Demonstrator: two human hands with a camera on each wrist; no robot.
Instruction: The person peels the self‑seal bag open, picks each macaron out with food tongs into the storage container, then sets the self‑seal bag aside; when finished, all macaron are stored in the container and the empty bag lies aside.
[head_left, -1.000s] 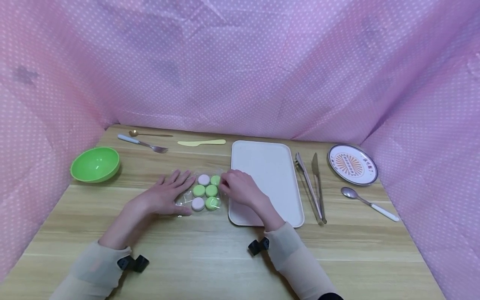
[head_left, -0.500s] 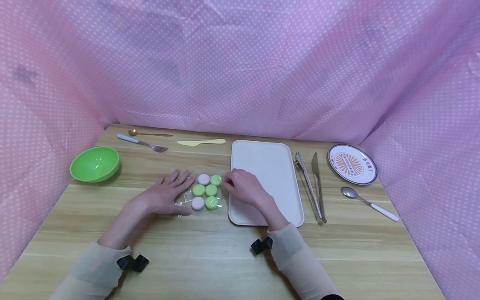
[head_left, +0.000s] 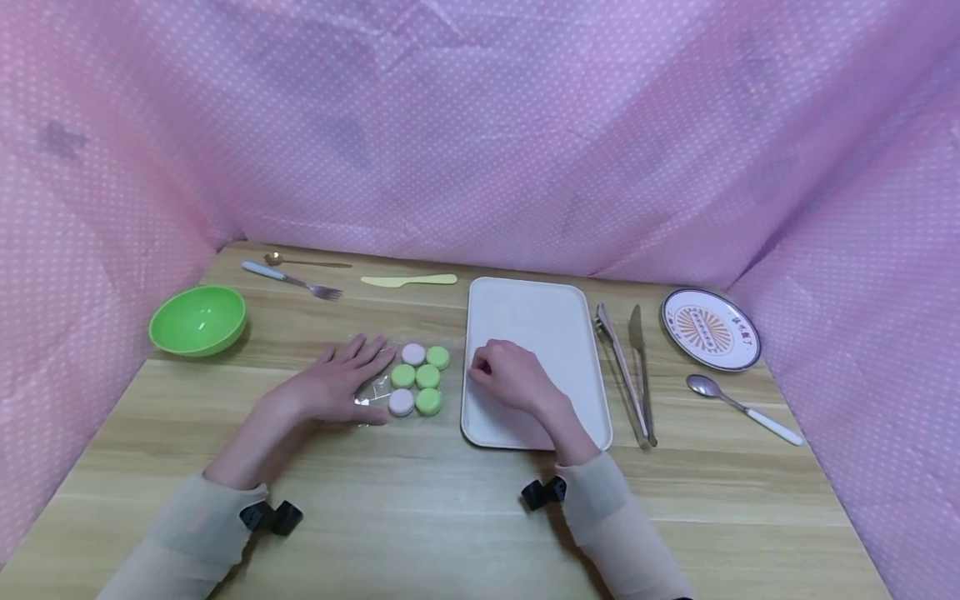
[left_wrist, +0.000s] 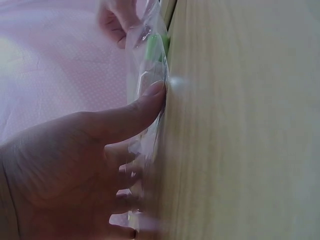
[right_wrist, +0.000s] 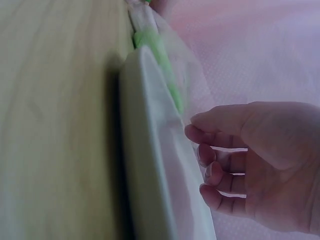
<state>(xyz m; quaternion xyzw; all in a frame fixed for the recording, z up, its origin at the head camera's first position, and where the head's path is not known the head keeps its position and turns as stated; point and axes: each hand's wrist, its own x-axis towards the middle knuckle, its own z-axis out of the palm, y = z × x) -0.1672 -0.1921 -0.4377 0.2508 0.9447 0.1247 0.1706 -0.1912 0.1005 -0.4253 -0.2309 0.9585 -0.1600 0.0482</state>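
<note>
Several green and pale lilac macarons (head_left: pixel 427 377) lie grouped in a clear plastic bag (head_left: pixel 372 392) on the table. Fingers spread, my left hand (head_left: pixel 333 387) presses the bag's left side flat; in the left wrist view its thumb (left_wrist: pixel 150 95) rests on the film. My right hand (head_left: pixel 513 377) is over the left part of a white tray (head_left: pixel 540 312), fingers curled. The right wrist view has its thumb and index finger pinching the edge of the clear film, stretched from the macarons across the tray's rim.
A green bowl (head_left: pixel 198 321) stands at left. Behind are a fork (head_left: pixel 292 281), a gold spoon (head_left: pixel 307 263) and a yellow knife (head_left: pixel 408 281). Right of the tray lie tongs (head_left: pixel 622 371), a metal knife (head_left: pixel 642 375), a plate (head_left: pixel 711 329) and a spoon (head_left: pixel 742 408).
My right hand has moved right, from the macarons' edge to over the tray, drawing the film with it. The left hand keeps pressing the bag. The head view has shifted slightly.
</note>
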